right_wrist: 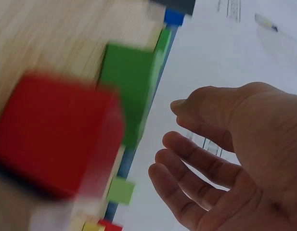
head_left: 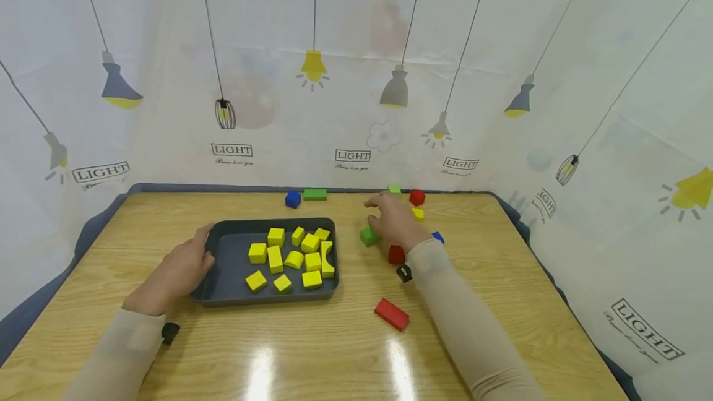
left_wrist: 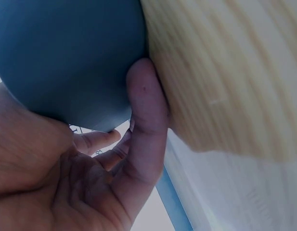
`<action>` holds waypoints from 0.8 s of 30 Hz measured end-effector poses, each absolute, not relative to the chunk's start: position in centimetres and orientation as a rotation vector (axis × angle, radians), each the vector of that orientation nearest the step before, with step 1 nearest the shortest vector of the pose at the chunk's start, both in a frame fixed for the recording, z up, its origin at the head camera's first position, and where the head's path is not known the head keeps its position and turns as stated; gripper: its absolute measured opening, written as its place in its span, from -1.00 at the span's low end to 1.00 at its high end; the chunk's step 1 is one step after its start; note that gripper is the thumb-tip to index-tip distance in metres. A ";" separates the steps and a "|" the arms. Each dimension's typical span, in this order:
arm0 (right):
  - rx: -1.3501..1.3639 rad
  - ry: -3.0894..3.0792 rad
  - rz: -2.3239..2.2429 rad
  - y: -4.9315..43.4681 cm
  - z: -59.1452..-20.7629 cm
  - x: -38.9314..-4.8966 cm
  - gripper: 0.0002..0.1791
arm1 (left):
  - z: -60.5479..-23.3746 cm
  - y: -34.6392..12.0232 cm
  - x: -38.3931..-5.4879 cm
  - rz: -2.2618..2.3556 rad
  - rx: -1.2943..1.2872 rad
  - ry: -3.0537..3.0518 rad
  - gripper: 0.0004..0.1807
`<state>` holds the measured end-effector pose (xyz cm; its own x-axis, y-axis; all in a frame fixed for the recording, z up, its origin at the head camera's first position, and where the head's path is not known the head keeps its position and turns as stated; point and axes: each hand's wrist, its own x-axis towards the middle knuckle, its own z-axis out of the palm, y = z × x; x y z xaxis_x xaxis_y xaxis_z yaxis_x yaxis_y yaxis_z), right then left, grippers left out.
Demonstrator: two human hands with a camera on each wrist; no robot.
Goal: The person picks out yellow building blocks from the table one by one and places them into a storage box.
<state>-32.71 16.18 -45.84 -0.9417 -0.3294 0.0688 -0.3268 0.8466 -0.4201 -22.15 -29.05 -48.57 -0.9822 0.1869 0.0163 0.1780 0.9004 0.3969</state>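
At the left end of a dark grey tray (head_left: 231, 293), my left hand (head_left: 181, 268) grips the tray's side. The left wrist view shows one finger (left_wrist: 146, 110) pressed along the tray's outer wall (left_wrist: 76, 57). Inside the tray lie several yellow blocks (head_left: 275, 258). My right hand (head_left: 397, 220) hovers above the table to the right of the tray, holding nothing. Its fingers (right_wrist: 196, 159) are loosely bent with the palm free. Beneath and beside it are a green block (head_left: 368, 236), a dark red block (head_left: 396, 255) and a yellow block (head_left: 418, 214), partly hidden.
Near the back edge stand a blue block (head_left: 293, 200), a flat green block (head_left: 315, 194), a light green block (head_left: 394, 189) and a red block (head_left: 417, 197). A long red block (head_left: 392, 314) lies in front. Another blue block (head_left: 438, 237) shows past my right wrist.
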 end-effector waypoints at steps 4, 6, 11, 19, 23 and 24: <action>-0.477 3.021 -0.724 18.0 -46.1 -33.1 -0.56 | -48.6 -29.1 -22.1 0.641 0.299 3.045 -0.23; -0.433 3.019 -0.757 18.8 -46.3 -33.3 -0.56 | -48.6 -29.1 -22.1 0.644 0.296 3.044 -0.23; -0.339 2.995 -0.760 20.9 -46.8 -33.9 -0.54 | -48.6 -29.2 -22.1 0.649 0.279 3.030 -0.23; -0.287 3.071 -0.552 23.4 -47.3 -35.3 -0.54 | -48.6 -29.1 -22.1 0.642 0.278 3.034 -0.23; -0.231 3.057 -0.539 24.0 -47.3 -35.5 -0.54 | -48.6 -29.2 -22.2 0.633 0.279 3.037 -0.23; -0.226 3.053 -0.535 24.2 -47.4 -35.5 -0.54 | -48.6 -29.2 -22.2 0.629 0.279 3.038 -0.23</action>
<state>-35.52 24.17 -47.38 -0.9888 -0.1489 -0.0084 -0.1372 0.9301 -0.3408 -22.18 -29.16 -48.61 -0.9836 0.1802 0.0106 0.1696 0.9023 0.3963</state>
